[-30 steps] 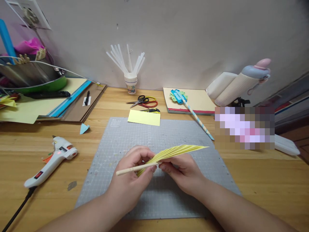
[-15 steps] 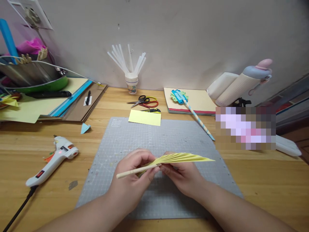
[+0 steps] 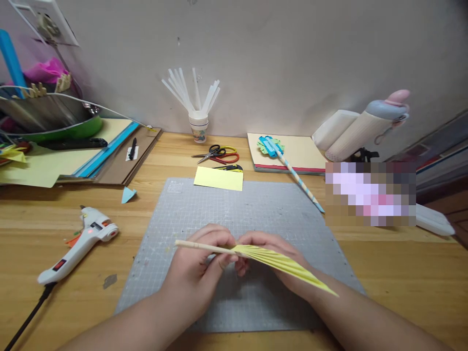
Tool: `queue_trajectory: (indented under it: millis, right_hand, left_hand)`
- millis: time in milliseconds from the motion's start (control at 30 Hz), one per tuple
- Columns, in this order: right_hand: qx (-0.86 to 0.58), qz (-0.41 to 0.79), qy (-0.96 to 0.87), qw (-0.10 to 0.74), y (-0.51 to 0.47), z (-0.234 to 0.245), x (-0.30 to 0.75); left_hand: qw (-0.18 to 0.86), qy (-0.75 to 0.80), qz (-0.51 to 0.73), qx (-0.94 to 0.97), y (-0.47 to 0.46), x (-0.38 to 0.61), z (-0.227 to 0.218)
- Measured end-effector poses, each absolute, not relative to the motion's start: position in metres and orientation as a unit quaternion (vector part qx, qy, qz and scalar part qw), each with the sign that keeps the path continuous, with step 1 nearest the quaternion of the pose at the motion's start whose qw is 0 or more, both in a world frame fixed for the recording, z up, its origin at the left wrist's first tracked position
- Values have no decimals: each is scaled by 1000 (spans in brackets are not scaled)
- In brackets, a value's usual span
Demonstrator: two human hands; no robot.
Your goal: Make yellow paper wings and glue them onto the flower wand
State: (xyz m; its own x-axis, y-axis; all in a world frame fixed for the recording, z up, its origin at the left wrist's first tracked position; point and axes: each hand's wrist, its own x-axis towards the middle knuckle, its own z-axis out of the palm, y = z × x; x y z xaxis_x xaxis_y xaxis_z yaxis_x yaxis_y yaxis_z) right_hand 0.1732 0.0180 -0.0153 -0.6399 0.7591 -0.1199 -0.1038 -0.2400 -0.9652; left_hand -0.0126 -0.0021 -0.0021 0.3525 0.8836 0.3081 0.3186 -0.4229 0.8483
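Observation:
My left hand point(image 3: 199, 261) pinches a pale wooden stick point(image 3: 197, 245) between thumb and fingers. At the stick's right end, a pleated yellow paper fan point(image 3: 272, 260) spreads out and slopes down to the right. Behind the fan, my right hand point(image 3: 270, 248) curls its fingers at the fan's base, close to my left fingertips. The fan covers part of that hand, so its exact grip is partly hidden. Both hands are above a grey cutting mat point(image 3: 190, 209).
A white glue gun point(image 3: 78, 246) lies to the left, its cord running off frontward. Beyond the mat are a yellow paper piece point(image 3: 218, 179), a utility knife point(image 3: 232, 168), scissors point(image 3: 212, 154) and a cup point(image 3: 199, 127) of white sticks. A striped stick point(image 3: 300, 180) overlaps the mat's right corner.
The fan has tilted, its tip swinging down toward my right forearm, while the stick's left end has risen. My right hand has shifted behind the fan.

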Motion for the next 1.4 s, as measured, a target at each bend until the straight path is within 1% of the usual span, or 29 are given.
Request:
queue_trajectory:
  millis: [67,133,267,433,633,833,933,1033,1200,1300,1400]
  right_hand:
    - [-281,794,-463,276,19,-16,174]
    - [-260,825,-449,224,18,-16,176]
    - [-226,866,-423,139,18,-16,181]
    - [-167,885,-432,48,20,-14,184]
    - [-233,881,-407,65,19,-15,184]
    - [-193,861,-468,41,22,-10,188]
    - [-214,851,-478,39,22,-5,189]
    - [-237,851,-466,57,21,-2,187]
    - [-236,839,-483,77,21,-4,185]
    - [-238,835,-490,76,21,-4,186]
    - [-245,833,-491,69,22,-4,186]
  left_hand:
    - [367,376,384,759,-2,-13,-1]
    - [372,357,370,773,-2,-14,-2]
    - [358,311,369,799,-2,-14,-2]
    - [373,248,341,827,-3,-13,0]
    - [378,271,340,817,-4,-16,-5]
    - [348,278,333,831,-6,-16,-4]
    - [350,279,334,829,-7,-16,-5]
    - [351,280,361,817,-6,-18,-9]
    - [306,295,395,814,-3,-19,-11]
    - [283,329,376,819,-4,-20,-6]
    - [287,328,331,837,-5,-21,-1]
